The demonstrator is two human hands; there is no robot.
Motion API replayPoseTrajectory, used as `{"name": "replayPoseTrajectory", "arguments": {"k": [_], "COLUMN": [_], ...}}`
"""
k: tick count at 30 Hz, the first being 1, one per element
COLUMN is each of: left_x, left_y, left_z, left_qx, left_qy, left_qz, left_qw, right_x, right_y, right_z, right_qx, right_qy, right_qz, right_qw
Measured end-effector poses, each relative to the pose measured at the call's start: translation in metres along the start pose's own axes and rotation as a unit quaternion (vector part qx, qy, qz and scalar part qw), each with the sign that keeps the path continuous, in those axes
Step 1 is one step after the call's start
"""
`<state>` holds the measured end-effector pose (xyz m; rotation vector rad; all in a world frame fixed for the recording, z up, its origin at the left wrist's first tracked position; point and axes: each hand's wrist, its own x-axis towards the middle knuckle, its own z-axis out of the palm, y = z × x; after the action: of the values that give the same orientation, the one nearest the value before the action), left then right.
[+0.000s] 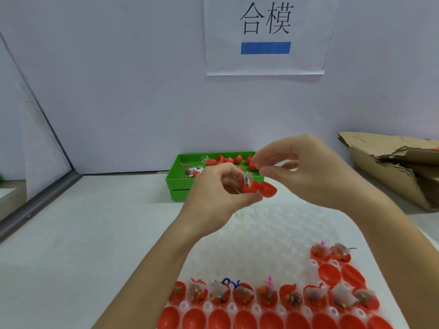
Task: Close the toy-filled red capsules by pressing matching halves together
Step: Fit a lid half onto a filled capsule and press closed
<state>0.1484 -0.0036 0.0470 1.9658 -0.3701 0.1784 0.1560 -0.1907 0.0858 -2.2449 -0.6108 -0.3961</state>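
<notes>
Nearest to you, a white dimpled tray [273, 233] lies on the counter [83, 233]. Its front row holds empty red capsule halves [221, 319]; the row behind holds toy-filled halves [267, 296] with small bagged toys standing in them (two more filled halves and two empty ones sit at the tray's right side).

Above the tray's far end, your left hand [218, 188] grips an open red capsule [257, 187] with thumb and curled fingers; its filled half stays in your grasp, a clear toy bag [247, 180] stands up out of it, and the empty half hangs open to the right. Your right hand [308, 172] hovers just beside it, thumb and forefinger pinched close together near the bag's top; whether they actually hold the bag cannot be told.

Beyond the hands, a green tray [180, 179] carries loose red capsules and toys. Torn cardboard [392, 157] lies at far right. A paper sign [266, 34] hangs on the back wall.
</notes>
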Motion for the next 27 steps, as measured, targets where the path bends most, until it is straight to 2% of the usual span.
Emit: {"name": "replayPoseTrajectory", "arguments": {"k": [7,12,18,27], "left_x": [0.0,-0.002,-0.002,-0.003], "left_y": [0.005,0.009,0.01,0.011], "left_z": [0.001,0.0,-0.004,-0.003], "left_qx": [0.01,0.003,-0.012,0.0], "left_qy": [0.019,0.019,0.016,-0.013], "left_qz": [0.015,0.035,0.027,0.016], "left_qw": [1.0,0.999,0.999,1.0], "right_x": [-0.002,-0.001,-0.002,-0.003], "right_y": [-0.004,-0.003,0.0,0.002], "right_z": [-0.005,0.002,-0.002,-0.005], "right_qx": [0.041,0.027,-0.003,0.025], "right_qy": [0.001,0.003,0.016,-0.008], "right_qz": [-0.018,-0.032,-0.04,-0.048], "right_qw": [0.999,0.999,0.999,0.999]}}
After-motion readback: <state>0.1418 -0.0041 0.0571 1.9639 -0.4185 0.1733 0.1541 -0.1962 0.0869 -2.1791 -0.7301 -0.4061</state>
